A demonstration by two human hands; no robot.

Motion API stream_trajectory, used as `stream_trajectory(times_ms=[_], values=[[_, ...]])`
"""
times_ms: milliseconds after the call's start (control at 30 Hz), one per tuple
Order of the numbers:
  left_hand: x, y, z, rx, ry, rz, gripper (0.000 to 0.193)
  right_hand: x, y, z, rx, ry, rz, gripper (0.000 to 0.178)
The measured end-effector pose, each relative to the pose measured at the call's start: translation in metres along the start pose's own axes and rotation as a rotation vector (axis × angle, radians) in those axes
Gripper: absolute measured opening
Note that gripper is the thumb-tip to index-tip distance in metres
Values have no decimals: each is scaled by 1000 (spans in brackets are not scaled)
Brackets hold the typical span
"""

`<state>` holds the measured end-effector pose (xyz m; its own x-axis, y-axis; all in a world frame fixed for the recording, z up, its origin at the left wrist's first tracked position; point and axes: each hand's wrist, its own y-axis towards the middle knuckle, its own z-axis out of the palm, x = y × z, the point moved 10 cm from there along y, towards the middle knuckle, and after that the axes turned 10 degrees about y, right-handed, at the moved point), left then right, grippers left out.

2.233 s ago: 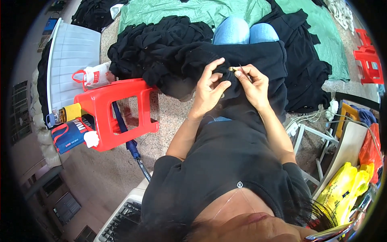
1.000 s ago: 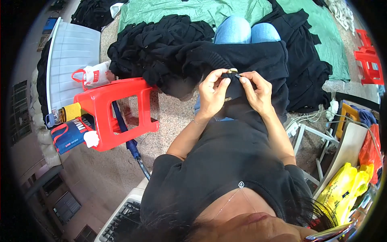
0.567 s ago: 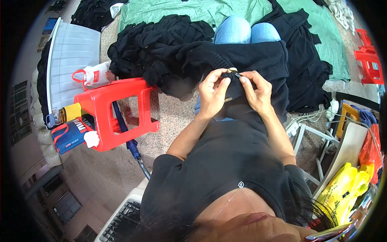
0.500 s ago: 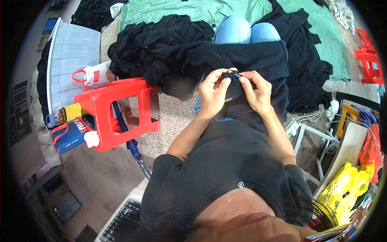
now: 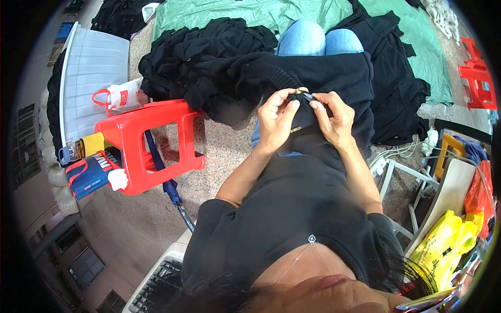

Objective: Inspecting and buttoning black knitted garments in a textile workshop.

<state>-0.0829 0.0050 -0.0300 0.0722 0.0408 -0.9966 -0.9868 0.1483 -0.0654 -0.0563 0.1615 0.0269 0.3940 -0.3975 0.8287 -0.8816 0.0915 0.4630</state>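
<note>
A white slatted board [image 5: 91,78] lies at the far left, with a white bag with red handles [image 5: 122,97] beside it and a red plastic stool [image 5: 146,143] tipped on its side on the speckled floor; a blue and red bag [image 5: 91,172] sits just left of the stool. A heap of black garments [image 5: 203,57] spreads from there onto a green sheet [image 5: 250,13]. In the middle, the left hand [image 5: 275,122] and the right hand [image 5: 332,120] meet over a black knitted garment [image 5: 323,73] draped across the person's lap, fingertips of both pinching a small fold of it around a tiny brass-coloured piece [image 5: 301,91]. Farther right stand a second red stool [image 5: 477,73] and yellow bags [image 5: 451,242].
</note>
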Motion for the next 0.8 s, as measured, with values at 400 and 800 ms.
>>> stream_trajectory(times_ms=[400, 800], values=[[-6, -1, 2, 15, 88, 44, 22, -6, -4, 0, -35, 59, 36, 10], [-1, 4, 4, 51, -81, 87, 72, -51, 37, 13, -165, 583, 418, 11]])
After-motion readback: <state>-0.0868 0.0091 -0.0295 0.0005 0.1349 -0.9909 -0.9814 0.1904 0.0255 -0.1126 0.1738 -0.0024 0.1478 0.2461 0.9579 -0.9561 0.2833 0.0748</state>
